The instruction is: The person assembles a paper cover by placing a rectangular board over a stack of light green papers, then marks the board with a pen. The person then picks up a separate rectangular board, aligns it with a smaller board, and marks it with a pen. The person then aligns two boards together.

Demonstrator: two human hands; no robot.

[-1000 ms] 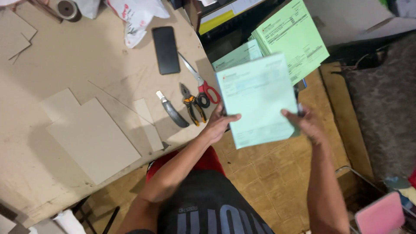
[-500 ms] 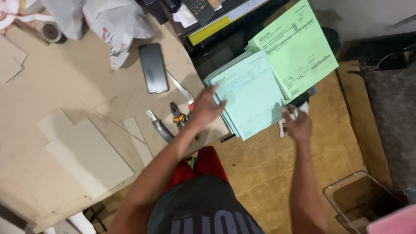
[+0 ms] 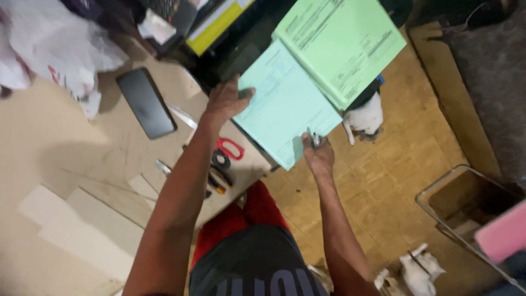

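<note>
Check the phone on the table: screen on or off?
Off, as far as shows: the phone lies flat on the table, its face uniformly dark with only a faint sheen, no lit picture.

Beige worktable [image 3: 66, 164], tan parquet floor [image 3: 405, 142]

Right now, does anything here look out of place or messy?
Yes. The pale blue-green sheets jut past the table edge, propped by the left hand. Crumpled white paper lies on the floor, more near the feet.
</note>
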